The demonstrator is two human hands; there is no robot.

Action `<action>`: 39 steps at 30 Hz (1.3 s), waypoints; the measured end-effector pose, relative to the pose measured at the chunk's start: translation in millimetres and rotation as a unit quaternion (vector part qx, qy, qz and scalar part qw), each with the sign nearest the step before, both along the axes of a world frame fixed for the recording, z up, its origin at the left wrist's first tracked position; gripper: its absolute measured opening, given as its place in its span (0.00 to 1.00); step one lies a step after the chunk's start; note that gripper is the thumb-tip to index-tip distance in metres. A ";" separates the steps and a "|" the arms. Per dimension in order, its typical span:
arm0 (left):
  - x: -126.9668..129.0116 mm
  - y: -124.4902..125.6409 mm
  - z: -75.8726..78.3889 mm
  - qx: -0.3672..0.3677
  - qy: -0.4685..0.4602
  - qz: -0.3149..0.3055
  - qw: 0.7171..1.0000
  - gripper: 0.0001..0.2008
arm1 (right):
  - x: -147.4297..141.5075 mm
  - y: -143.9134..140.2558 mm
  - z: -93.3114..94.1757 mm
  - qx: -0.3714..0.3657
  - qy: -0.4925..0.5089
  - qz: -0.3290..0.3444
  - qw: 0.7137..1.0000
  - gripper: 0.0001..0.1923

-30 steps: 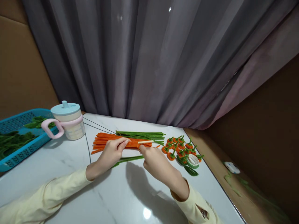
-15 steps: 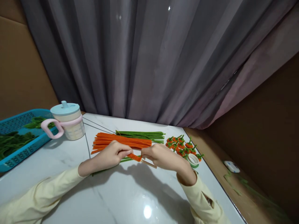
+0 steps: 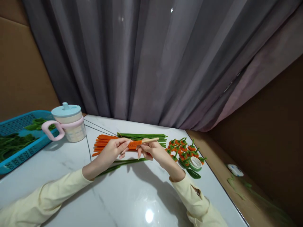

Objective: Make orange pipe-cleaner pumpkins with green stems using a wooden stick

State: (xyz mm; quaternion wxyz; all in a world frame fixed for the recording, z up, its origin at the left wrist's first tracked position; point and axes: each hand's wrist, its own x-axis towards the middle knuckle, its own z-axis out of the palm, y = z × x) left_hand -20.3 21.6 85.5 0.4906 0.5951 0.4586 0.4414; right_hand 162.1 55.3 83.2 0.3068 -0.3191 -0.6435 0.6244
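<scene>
An orange pipe cleaner (image 3: 134,143) is wound in a tight coil around a pale wooden stick (image 3: 151,140), held between my two hands. My left hand (image 3: 115,150) pinches the coil's left end. At the other side, my right hand (image 3: 152,148) is closed around the stick by the coil's right end, and the bare stick points right above its fingers. Behind my hands lies a bundle of orange pipe cleaners (image 3: 100,145), partly hidden by them. Green pipe cleaners (image 3: 142,136) lie in a row beyond. Loose green pipe cleaners (image 3: 111,168) rest under my left wrist.
Several small orange pieces with green tops (image 3: 183,146) cluster at the right, beside a white ring-shaped roll (image 3: 196,162) and green loops (image 3: 193,173). A lidded cup (image 3: 73,130) with a pink handle stands left, next to a blue basket (image 3: 26,153) holding green pieces.
The stick has swung from pointing down-right to pointing slightly up-right. My right hand has shifted left and turned, uncovering the green loops by the roll. My left hand has moved slightly left.
</scene>
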 end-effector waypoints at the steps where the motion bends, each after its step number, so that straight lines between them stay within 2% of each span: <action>1: -0.8 -0.2 -3.2 0.045 0.047 0.026 0.998 0.17 | -2.7 -1.5 -0.9 -0.006 -0.004 -0.012 1.000 0.13; 3: -3.6 -0.4 -12.0 0.173 0.147 0.074 0.971 0.15 | -6.9 -4.0 -2.9 -0.011 -0.019 -0.026 0.999 0.14; 4: -5.3 -0.3 -17.3 0.254 0.192 0.091 0.944 0.13 | -8.3 -4.6 -4.1 -0.010 -0.026 -0.030 0.999 0.14; 6: -8.7 0.5 -27.9 0.411 0.267 0.097 0.866 0.13 | -9.7 -4.4 -6.6 -0.005 -0.045 -0.037 0.998 0.15; 8: -11.3 1.7 -35.8 0.491 0.341 0.093 0.796 0.16 | -9.3 -2.9 -8.2 0.008 -0.076 -0.044 0.996 0.14; 9: -12.2 2.2 -38.1 0.508 0.372 0.093 0.772 0.17 | -8.6 -2.1 -8.3 0.019 -0.095 -0.048 0.994 0.14; 11: -13.0 2.7 -39.6 0.521 0.414 0.099 0.740 0.17 | -6.4 -1.6 -6.9 0.051 -0.138 -0.052 0.988 0.12; 15: -12.5 1.8 -36.5 0.532 0.459 0.101 0.704 0.17 | -2.5 -7.4 0.6 0.148 -0.227 -0.063 0.961 0.12; 18: -12.0 0.2 -34.6 0.539 0.473 0.102 0.690 0.19 | -2.5 -15.0 5.4 0.230 -0.304 -0.063 0.922 0.12; 20: -12.2 -1.3 -32.7 0.531 0.478 0.094 0.693 0.19 | -3.2 -18.9 7.0 0.284 -0.358 -0.054 0.888 0.11; 24: -13.2 -6.1 -22.7 0.473 0.508 0.044 0.719 0.21 | -1.1 -22.6 11.2 0.358 -0.435 -0.026 0.826 0.12; 28: -12.7 -11.3 -8.8 0.393 0.525 -0.036 0.754 0.21 | 6.0 -24.5 19.9 0.467 -0.520 0.033 0.715 0.16; 30: -12.2 -12.8 -2.4 0.363 0.498 -0.073 0.784 0.19 | 9.9 -25.0 23.7 0.502 -0.520 0.051 0.689 0.16; 31: -12.3 -13.2 0.9 0.351 0.477 -0.088 0.801 0.17 | 12.0 -24.9 25.1 0.512 -0.515 0.055 0.685 0.16; 32: -12.5 -13.3 4.2 0.339 0.455 -0.101 0.817 0.15 | 14.2 -24.5 26.3 0.517 -0.506 0.059 0.688 0.16; 34: -13.8 -12.8 11.4 0.322 0.413 -0.120 0.844 0.14 | 19.4 -22.2 28.4 0.512 -0.466 0.073 0.718 0.16; 37: -16.9 -11.2 22.0 0.273 0.354 -0.149 0.882 0.16 | 27.9 -14.6 31.6 0.465 -0.340 0.133 0.807 0.15; 39: -18.8 -9.8 26.7 0.181 0.301 -0.177 0.919 0.16 | 32.7 -8.2 33.4 0.410 -0.246 0.178 0.860 0.13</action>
